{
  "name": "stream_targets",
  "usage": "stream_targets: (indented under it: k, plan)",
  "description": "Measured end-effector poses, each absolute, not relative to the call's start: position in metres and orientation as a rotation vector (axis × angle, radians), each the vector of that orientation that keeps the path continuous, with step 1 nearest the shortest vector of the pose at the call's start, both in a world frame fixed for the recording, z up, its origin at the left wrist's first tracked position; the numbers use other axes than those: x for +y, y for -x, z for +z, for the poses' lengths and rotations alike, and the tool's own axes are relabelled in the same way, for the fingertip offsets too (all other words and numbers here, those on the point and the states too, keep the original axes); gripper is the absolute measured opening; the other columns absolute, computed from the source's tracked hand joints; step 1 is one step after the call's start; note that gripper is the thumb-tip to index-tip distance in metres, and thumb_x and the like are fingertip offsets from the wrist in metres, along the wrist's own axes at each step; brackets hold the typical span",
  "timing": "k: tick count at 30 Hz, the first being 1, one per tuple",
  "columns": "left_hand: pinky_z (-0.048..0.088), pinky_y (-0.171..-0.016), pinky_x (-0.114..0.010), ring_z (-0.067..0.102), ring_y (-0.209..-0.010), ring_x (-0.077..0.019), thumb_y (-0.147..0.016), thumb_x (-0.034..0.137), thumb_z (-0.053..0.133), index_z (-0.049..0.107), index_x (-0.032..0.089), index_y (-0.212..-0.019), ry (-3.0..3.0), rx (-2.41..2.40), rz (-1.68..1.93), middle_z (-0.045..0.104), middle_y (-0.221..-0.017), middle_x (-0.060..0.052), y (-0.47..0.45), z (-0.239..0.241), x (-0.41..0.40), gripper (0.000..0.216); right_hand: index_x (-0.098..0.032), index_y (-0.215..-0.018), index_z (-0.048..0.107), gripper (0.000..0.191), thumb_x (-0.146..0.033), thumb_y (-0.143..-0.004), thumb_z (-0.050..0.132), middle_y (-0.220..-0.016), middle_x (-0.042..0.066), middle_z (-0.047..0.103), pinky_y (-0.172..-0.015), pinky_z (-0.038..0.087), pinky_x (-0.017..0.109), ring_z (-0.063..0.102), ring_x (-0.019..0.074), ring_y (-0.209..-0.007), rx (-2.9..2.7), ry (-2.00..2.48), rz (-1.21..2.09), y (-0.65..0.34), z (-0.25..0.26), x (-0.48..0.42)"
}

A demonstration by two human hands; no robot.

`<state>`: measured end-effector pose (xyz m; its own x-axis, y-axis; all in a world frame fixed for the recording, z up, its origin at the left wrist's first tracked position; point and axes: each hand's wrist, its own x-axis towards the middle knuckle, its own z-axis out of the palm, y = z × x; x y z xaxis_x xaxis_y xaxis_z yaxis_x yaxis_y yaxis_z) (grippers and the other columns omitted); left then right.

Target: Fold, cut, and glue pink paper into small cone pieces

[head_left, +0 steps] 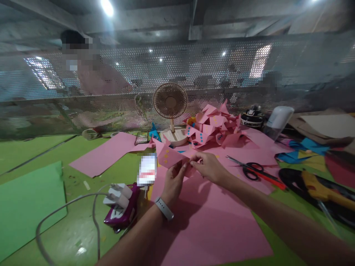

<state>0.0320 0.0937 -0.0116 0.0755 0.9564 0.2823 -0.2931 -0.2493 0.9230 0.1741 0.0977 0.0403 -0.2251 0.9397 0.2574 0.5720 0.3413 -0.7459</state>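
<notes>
A folded pink paper piece (169, 154) with small yellow diamond marks is held up in front of me. My left hand (174, 180), with a pale band on its wrist, grips its lower right part between thumb and fingers. At the same piece's right end, my right hand (206, 166) is closed in a pinch; the fingertips hide exactly what they press. Beneath both hands lies a large pink sheet (210, 225). Behind them rises a heap of folded pink paper pieces (215, 123), some with blue or yellow diamond marks.
Scissors (251, 170), a red-orange cutter (273, 181) and a yellow glue gun (318, 188) lie right. Left are a phone (146, 170), a purple power strip (122, 214) with white plugs and cable, and green sheets (30, 207). A small fan (170, 101) stands behind; a person (97, 74) is beyond the mesh.
</notes>
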Motion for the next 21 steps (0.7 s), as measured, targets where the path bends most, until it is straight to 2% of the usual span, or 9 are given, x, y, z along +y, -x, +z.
stream_targets:
  k: [8,13,17,21]
  plan:
    - [0.045,-0.084,-0.034,0.062,-0.088,-0.023,-0.075,0.034,0.066,0.069,0.011,-0.094,-1.256,0.765,1.416,0.069,-0.095,-0.011,-0.032,-0.009,0.093,0.03,-0.016,-0.078,0.064,0.015,-0.023,-0.078,0.052,-0.065,0.0,0.064,-0.045,0.037,0.021,0.05,0.0079,-0.042,-1.929,1.323,0.657,-0.174,0.04,0.096]
    - [0.046,-0.077,-0.031,0.062,-0.083,-0.0219,-0.075,0.034,0.066,0.069,0.012,-0.092,-1.274,0.822,1.433,0.069,-0.09,-0.01,-0.032,-0.007,0.091,0.028,-0.017,-0.072,0.062,0.015,-0.029,-0.078,0.054,-0.064,0.001,0.064,-0.05,0.037,0.023,0.053,0.0105,-0.049,-1.929,1.338,0.553,-0.175,0.04,0.097]
    - [0.046,-0.073,-0.029,0.061,-0.076,-0.0195,-0.074,0.035,0.066,0.069,0.013,-0.09,-1.247,0.806,1.439,0.07,-0.086,-0.008,-0.032,-0.005,0.09,0.028,-0.018,-0.071,0.061,0.016,-0.034,-0.076,0.058,-0.073,0.002,0.065,-0.058,0.039,0.025,0.056,0.0141,-0.064,-1.936,1.36,0.415,-0.177,0.041,0.099]
    - [0.045,-0.069,-0.027,0.059,-0.07,-0.0165,-0.075,0.036,0.066,0.069,0.012,-0.087,-1.256,0.832,1.464,0.068,-0.079,-0.007,-0.031,-0.004,0.091,0.026,-0.018,-0.079,0.06,0.015,-0.032,-0.072,0.061,-0.082,0.003,0.065,-0.06,0.039,0.025,0.055,0.0139,-0.067,-1.917,1.396,0.432,-0.181,0.038,0.107]
